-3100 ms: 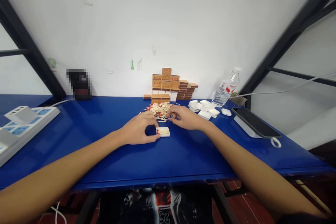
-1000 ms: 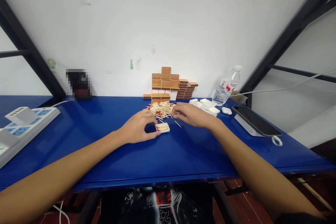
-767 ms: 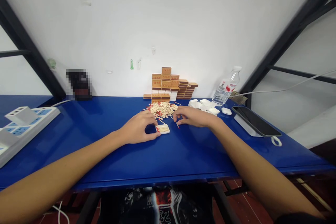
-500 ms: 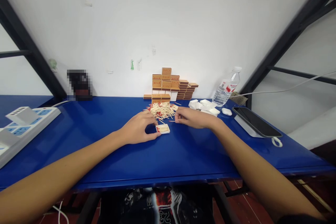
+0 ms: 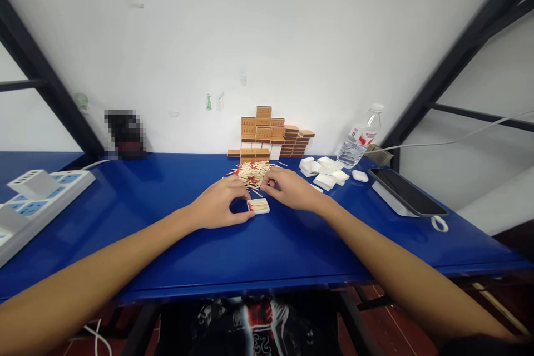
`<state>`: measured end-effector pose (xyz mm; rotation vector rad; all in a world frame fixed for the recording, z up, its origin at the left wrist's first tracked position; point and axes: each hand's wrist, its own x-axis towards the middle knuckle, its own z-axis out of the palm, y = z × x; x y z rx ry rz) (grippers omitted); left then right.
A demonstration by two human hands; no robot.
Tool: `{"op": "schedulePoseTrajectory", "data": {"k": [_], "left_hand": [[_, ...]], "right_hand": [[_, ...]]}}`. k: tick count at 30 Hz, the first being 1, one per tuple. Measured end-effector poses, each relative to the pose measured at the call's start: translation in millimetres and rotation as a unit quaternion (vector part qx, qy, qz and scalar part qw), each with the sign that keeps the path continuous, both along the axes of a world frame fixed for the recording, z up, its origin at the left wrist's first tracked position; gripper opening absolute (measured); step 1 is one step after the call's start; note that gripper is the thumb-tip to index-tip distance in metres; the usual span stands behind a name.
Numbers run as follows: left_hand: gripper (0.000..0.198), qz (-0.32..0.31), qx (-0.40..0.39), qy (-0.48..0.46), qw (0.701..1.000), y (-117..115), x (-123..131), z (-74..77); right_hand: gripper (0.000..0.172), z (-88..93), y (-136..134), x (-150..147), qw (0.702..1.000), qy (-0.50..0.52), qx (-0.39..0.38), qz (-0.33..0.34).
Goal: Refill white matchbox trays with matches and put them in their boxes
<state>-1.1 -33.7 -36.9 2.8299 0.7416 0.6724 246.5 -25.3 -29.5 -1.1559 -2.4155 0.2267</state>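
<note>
My left hand [image 5: 221, 203] holds a small white matchbox tray [image 5: 263, 211] by its left end, thumb at the near side and fingers at the far side. Matches with red heads lie inside the tray, heads toward my left hand. Just behind it spreads a loose pile of matches [image 5: 254, 171]. My right hand [image 5: 287, 189] is at the pile's right front edge, thumb and fingers pinched together. What is between those fingertips is too small to make out.
Printed matchboxes [image 5: 263, 132] are stacked against the wall behind the pile. To the right lie several white trays [image 5: 325, 181], a water bottle [image 5: 359, 139], a white case [image 5: 360, 176] and a phone [image 5: 406, 192]. A power strip [image 5: 45, 194] is on the left.
My right hand has moved left to the match pile; the match seen at its fingertips before no longer shows. My left hand stays on the tray.
</note>
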Motion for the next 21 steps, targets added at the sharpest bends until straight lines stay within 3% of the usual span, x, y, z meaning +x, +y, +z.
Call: {"op": "schedulePoseTrajectory", "data": {"k": [7,14,21], "left_hand": [[0.021,0.000,-0.002,-0.003,1.000,-1,0,-0.6],[0.024,0.016,0.008,-0.006,1.000,1,-1,-0.7],[0.023,0.013,0.015,-0.011,1.000,2,0,-1.2]], "right_hand": [[0.009,-14.5,10,-2,0.998,-0.030,-0.054,-0.003],[0.013,5.4,3,11,0.999,0.000,-0.037,0.037],[0.007,14.1,-12,-1,0.990,-0.004,-0.099,0.101]]}}
